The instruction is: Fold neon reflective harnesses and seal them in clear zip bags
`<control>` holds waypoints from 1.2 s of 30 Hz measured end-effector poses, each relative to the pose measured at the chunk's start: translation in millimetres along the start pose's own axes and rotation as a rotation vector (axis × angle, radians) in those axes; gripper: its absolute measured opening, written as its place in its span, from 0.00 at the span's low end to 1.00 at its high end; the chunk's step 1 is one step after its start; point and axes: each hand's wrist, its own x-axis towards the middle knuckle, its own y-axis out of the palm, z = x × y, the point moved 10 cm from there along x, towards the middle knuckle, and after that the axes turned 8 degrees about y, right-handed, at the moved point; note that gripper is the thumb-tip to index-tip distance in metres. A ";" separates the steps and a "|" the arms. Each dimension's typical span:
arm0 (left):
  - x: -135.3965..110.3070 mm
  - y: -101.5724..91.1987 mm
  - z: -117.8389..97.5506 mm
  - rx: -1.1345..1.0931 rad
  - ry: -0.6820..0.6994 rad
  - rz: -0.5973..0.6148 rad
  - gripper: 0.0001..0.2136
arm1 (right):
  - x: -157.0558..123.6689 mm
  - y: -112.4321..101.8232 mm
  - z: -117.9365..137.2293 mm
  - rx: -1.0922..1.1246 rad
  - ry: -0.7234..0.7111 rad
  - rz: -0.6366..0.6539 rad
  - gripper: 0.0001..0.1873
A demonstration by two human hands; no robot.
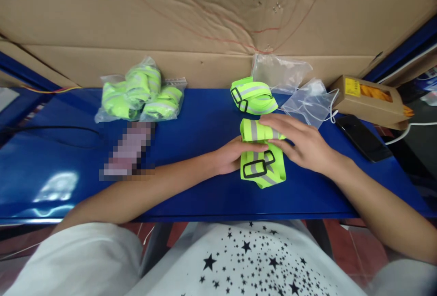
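Observation:
Between my hands is a neon yellow-green reflective strap (263, 168) with grey stripes and black buckles, its upper part rolled or folded and its lower end hanging toward me. My left hand (232, 155) grips it from the left, thumb across the front and the other fingers hidden behind it. My right hand (303, 143) closes over the rolled part from the right, fingers along its top and thumb below. Just beyond, a second folded reflective strap (254, 95) with black buckles lies on the blue table (198, 196).
Clear plastic bags (282, 73) lie behind on the right, near a cardboard box (368, 100) and a black phone (363, 137). Several bagged straps (143, 89) are piled at the back left, with a pixelated object (128, 150) before them. A cardboard panel (170, 13) rises behind.

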 end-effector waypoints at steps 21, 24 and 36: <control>-8.9 11.1 -14.4 0.169 0.167 -0.022 0.36 | -4.7 30.5 -48.6 0.439 0.478 0.334 0.38; -13.3 5.4 -12.0 0.108 0.174 -0.108 0.45 | -5.8 40.2 -40.9 0.483 0.473 0.373 0.39; -9.3 21.7 -19.6 0.146 0.225 0.085 0.24 | -1.3 -5.4 -24.9 0.400 0.426 -0.110 0.30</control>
